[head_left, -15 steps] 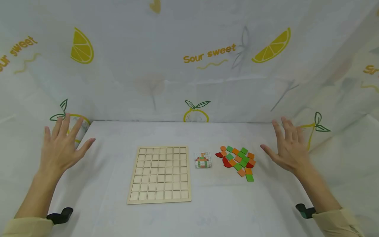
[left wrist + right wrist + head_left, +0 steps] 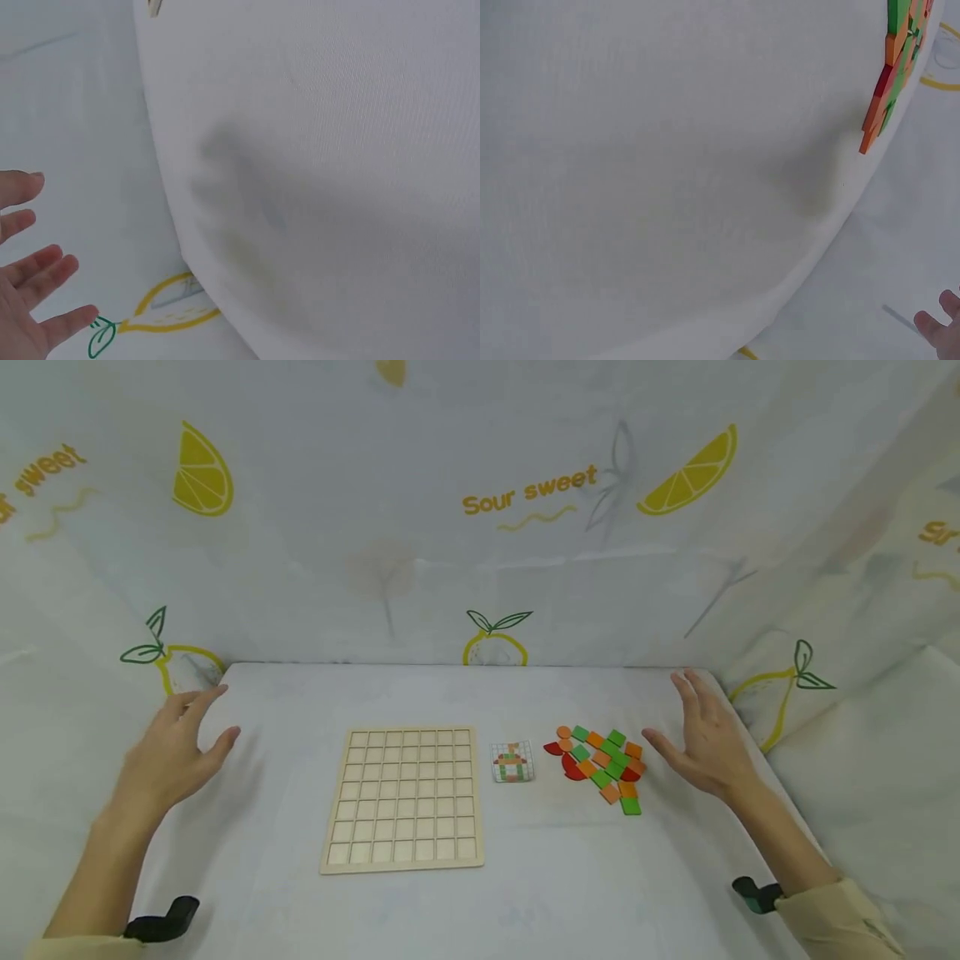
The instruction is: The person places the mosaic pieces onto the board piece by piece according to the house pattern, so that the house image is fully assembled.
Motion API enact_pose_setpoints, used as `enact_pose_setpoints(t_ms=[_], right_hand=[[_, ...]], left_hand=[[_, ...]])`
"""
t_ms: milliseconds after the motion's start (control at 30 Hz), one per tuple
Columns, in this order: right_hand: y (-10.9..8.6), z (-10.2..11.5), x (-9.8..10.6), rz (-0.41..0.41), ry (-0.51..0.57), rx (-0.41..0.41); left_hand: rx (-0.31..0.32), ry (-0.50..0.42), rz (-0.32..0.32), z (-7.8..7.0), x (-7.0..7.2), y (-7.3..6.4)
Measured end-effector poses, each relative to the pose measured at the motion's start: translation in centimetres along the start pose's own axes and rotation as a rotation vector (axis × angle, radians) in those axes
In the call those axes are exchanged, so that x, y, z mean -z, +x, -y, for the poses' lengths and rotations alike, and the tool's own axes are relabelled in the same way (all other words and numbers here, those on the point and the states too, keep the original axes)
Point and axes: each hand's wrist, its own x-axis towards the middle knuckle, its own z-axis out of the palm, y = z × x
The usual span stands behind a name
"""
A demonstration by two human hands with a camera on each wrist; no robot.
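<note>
My left hand (image 2: 167, 762) hovers over the left side of the table, fingers spread loosely and holding nothing; in the left wrist view its fingers (image 2: 46, 277) are apart. On the right, my right hand (image 2: 708, 747) is raised with thumb out and fingers extended, also holding nothing. Nearest to it lies a loose cluster of flat tiles (image 2: 617, 766) in green, orange and red, squares and rounded shapes. A wooden grid board (image 2: 405, 802) with bare square cells lies left of centre. Between board and tiles sits a small pattern card (image 2: 512, 762) showing a coloured figure on a grid.
The white-covered table (image 2: 555, 885) ends at a straight back edge. Behind it hangs a white curtain (image 2: 322, 510) printed with lemons and lettering, which also runs down both sides. A black strap end (image 2: 163, 920) juts from the left wrist.
Both hands have moved inward toward the middle. The left hand has come down and turned, its fingers less spread. Board, card and tiles lie as before.
</note>
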Motion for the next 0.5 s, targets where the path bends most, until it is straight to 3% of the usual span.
enact_pose_setpoints(t_ms=[233,500], right_hand=[[-0.2,0.4,-1.5,0.028,0.147,-0.026],[-0.4,0.9,-2.6,0.112,0.345,-0.083]], left_hand=[[-0.03,-0.107,0.116,-1.7,-0.7,-0.7],[-0.028,-0.25,0.328,-3.9,-1.9,-2.0]])
